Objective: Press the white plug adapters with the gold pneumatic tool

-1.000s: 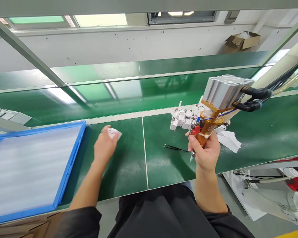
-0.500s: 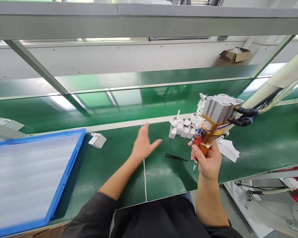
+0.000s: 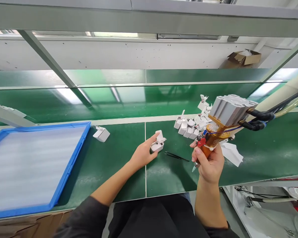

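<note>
My left hand [image 3: 145, 152] grips a small white box with its flap up [image 3: 159, 142], just above or on the green table, between thumb and fingers. My right hand [image 3: 210, 163] is wrapped round an orange pneumatic dispensing gun [image 3: 211, 138] with a silver block on top, a red lever and a pale nozzle pointing down. Black tweezers [image 3: 176, 156] lie on the table between my hands. Beyond them sits a cluster of open white boxes [image 3: 188, 127], partly hidden by the gun. Another white box [image 3: 101, 134] stands alone to the left.
A blue-rimmed tray [image 3: 64, 178] lined with white sheet lies at the left. White paper [image 3: 232, 153] rests right of the gun. A thick pale arm with hoses [image 3: 285, 92] reaches in from the right. A shelf beam [image 3: 139, 19] crosses overhead, and a cardboard box [image 3: 245, 59] stands behind.
My left hand, earlier empty with fingers spread, now holds a white box and is lower in view. My right hand keeps its hold on the dispensing gun. The view has shifted slightly.
</note>
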`<action>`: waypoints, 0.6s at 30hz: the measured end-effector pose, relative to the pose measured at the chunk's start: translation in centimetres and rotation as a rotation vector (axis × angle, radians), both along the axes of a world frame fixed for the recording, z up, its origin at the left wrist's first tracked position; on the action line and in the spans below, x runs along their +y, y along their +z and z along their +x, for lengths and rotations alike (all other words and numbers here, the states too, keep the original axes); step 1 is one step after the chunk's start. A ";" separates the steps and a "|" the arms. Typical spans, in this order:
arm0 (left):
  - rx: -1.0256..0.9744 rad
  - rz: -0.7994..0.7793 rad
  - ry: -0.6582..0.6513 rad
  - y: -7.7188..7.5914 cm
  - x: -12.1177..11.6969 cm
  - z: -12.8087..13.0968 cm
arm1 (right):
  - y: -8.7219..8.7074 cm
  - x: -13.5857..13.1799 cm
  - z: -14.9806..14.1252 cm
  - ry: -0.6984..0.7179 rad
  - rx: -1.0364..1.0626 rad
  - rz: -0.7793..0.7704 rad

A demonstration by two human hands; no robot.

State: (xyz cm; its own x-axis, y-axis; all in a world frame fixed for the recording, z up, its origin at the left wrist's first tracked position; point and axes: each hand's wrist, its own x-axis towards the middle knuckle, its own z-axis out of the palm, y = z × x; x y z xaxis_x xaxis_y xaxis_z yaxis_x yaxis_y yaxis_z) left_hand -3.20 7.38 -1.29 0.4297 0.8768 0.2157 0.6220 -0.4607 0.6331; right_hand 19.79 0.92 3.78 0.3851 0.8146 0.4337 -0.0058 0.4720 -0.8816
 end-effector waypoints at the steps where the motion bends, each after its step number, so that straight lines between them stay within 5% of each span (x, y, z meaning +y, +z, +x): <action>1: -0.014 -0.029 0.000 0.0 -1.3 -1.2 | 0.1 0.1 -0.3 0.015 0.004 0.010; 5: -0.038 -0.091 0.067 -0.9 -5.0 -3.2 | 0.9 0.4 -2.1 0.096 0.029 0.061; 11: -0.062 -0.045 0.198 -2.9 -6.8 -1.9 | 2.3 1.1 -5.6 0.143 0.021 0.102; 18: -0.063 -0.057 0.050 0.5 -7.8 -0.4 | 3.3 1.4 -8.0 0.167 -0.023 0.047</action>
